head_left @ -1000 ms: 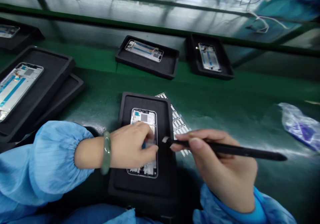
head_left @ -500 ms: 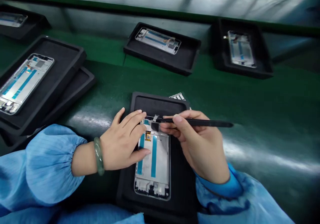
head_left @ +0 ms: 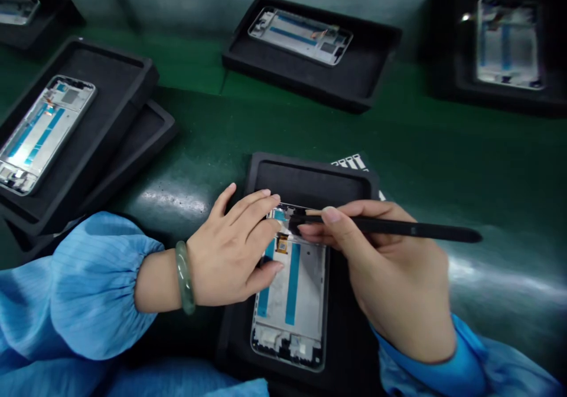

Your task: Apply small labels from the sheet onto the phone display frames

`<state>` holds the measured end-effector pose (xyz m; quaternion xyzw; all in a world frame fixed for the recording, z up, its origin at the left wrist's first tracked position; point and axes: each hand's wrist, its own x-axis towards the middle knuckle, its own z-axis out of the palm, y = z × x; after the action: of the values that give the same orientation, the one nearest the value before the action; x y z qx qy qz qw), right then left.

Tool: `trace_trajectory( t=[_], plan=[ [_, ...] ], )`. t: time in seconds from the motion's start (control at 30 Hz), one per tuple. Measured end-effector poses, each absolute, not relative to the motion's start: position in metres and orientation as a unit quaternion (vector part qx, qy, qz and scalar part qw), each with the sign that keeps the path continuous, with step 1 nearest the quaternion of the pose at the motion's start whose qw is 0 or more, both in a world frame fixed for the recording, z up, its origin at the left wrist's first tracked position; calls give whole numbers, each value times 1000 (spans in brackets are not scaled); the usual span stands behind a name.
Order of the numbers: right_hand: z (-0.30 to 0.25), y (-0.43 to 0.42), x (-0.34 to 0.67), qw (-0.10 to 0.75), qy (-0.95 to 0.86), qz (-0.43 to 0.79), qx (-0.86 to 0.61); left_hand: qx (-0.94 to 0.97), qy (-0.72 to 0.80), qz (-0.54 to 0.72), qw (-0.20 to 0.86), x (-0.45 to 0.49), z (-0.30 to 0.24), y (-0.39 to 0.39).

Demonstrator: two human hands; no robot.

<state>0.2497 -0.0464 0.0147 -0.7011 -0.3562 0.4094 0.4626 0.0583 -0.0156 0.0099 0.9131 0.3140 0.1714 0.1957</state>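
A phone frame (head_left: 292, 302) with two blue strips lies in a black foam tray (head_left: 349, 320) in front of me. My left hand (head_left: 230, 249) rests on the frame's left edge, fingers stretched flat over its upper part and thumb pressed on the side. My right hand (head_left: 390, 267) pinches black tweezers (head_left: 398, 227), held level. Their tip touches the frame's top end, just beside my left fingertips. Whether a small part sits in the tip is hidden. A green bangle is on my left wrist.
The green belt (head_left: 443, 160) carries more black trays with phone frames: one at the back centre (head_left: 310, 54), one at the back right (head_left: 509, 48), stacked ones at the left (head_left: 75, 131). A sheet of small white labels (head_left: 354, 162) sticks out behind my tray.
One second ago the tweezers carried a small pale piece beside the frame's middle. They have since moved to the frame's top end, and my left fingers have shifted up there too. The view tilted down.
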Motion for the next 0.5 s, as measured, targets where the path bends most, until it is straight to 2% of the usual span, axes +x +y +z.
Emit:
trace_trajectory(
  t=[0.5],
  plan=[
    [17, -45, 248, 458, -388, 383, -702, 917, 313, 164, 185, 58, 9, -16]
  ],
)
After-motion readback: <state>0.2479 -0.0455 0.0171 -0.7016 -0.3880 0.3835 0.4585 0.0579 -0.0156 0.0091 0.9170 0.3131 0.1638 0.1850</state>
